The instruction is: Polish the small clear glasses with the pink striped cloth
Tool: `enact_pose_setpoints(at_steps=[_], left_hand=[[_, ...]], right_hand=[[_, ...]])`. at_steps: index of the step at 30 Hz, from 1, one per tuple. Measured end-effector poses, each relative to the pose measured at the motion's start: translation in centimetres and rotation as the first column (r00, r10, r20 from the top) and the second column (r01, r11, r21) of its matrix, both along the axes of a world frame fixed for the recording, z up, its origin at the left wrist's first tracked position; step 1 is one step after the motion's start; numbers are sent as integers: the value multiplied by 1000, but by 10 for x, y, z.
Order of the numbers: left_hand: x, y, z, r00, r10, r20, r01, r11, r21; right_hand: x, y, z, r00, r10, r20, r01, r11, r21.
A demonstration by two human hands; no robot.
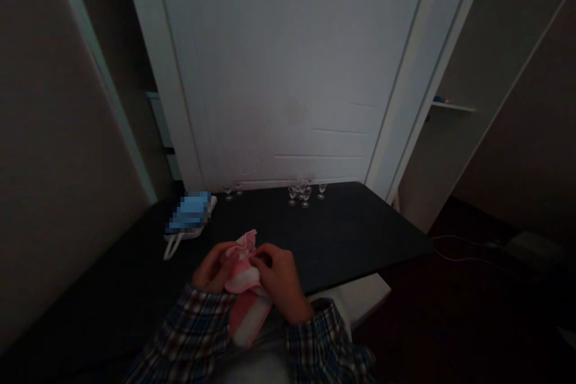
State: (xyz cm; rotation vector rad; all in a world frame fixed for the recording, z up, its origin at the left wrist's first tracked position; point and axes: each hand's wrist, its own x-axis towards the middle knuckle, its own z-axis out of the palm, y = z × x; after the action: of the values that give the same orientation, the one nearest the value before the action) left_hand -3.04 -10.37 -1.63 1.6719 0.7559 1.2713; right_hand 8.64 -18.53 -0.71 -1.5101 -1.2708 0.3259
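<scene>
A pink and white striped cloth point(249, 318) is bunched up between my hands, just above the near part of the dark table point(333, 240). My left hand point(215, 267) is closed around its left side. On the other side, my right hand point(282, 282) pinches the bunched top with thumb and fingers. The cloth's lower end hangs down between my wrists. Whether anything is wrapped inside the folds, I cannot tell. Several small clear stemmed glasses point(306, 196) stand upright near the table's back edge, with two more glasses point(228, 193) farther left.
At the table's left lies a device with a pixelated blue screen point(191, 210) and a white strap or cable point(173, 246). A white panel point(292, 72) rises behind the table. Below the front edge, a white box-like surface point(371, 297) juts out at right. A thin cable point(468, 240) runs at far right.
</scene>
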Motion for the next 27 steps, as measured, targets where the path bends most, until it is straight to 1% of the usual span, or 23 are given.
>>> enact_pose_setpoints(at_steps=[5, 7, 12, 14, 17, 20, 22, 24, 27], left_hand=[[3, -2, 2, 998, -41, -43, 41, 999, 8], [3, -3, 3, 998, -39, -56, 40, 999, 17], [-1, -6, 5, 997, 30, -76, -31, 999, -8], [-2, -6, 5, 996, 50, -74, -51, 998, -22], [-1, -6, 6, 998, 44, -47, -45, 999, -14], [0, -7, 7, 999, 36, -23, -36, 999, -15], [1, -9, 8, 999, 27, -22, -28, 999, -31], [1, -11, 10, 999, 25, -27, -26, 999, -40], [1, -12, 11, 999, 28, -36, -29, 999, -30]], right_hand=[[0, 0, 0, 1000, -22, -2, 22, 1000, -22], [1, -1, 1, 1000, -25, 4, 25, 999, -24], [10, -3, 2, 998, -64, 5, 64, 997, -50], [17, -4, 3, 996, -89, -28, 88, 995, -55], [29, -7, 8, 992, -95, -79, 92, 995, -30], [41, -9, 14, 995, -84, -54, 87, 995, 41], [51, -11, 16, 993, -111, -26, 113, 991, 70], [63, -11, 16, 990, -136, -39, 137, 989, 46], [87, -10, 17, 989, -114, -95, 114, 993, 2]])
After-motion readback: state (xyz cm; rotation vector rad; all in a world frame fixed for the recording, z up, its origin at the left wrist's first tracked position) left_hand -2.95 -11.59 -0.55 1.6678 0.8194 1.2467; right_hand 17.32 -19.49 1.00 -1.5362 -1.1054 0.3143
